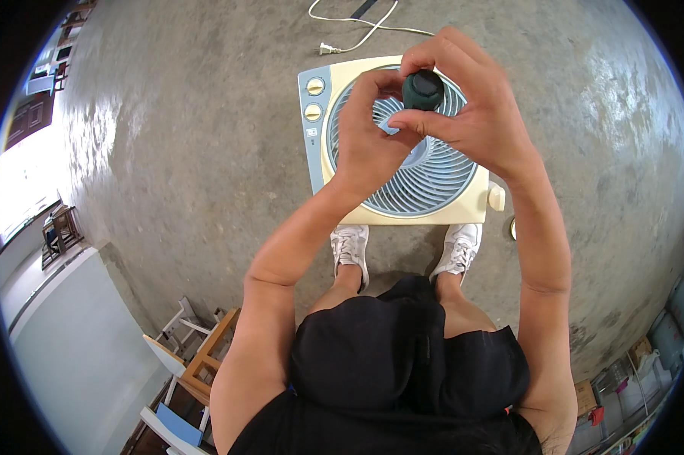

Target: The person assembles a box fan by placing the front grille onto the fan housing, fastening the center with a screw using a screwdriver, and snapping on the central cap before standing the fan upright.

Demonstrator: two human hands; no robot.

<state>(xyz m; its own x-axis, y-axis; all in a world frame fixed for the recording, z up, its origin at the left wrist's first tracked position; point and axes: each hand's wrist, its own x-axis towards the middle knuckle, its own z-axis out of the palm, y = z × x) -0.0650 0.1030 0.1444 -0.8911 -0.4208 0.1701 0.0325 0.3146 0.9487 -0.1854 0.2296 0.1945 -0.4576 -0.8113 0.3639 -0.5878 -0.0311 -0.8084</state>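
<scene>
Above the box fan [402,144] lying grille-up on the concrete floor [190,152], just ahead of your white shoes [351,250], you hold a dark green round knob-like part [422,89] raised toward the camera with both hands, probably so you can inspect or turn it close up. Your right hand [471,106] curls over it, fingers [433,53] closed around its top and side; your left hand [368,136] pinches from below, fingertips pressed to its lower edge, beside a small pale blue piece [389,125]. The white cord and plug [334,47] lie loose beyond the fan.

Hands [425,114] hide much of the fan grille [425,178].
</scene>
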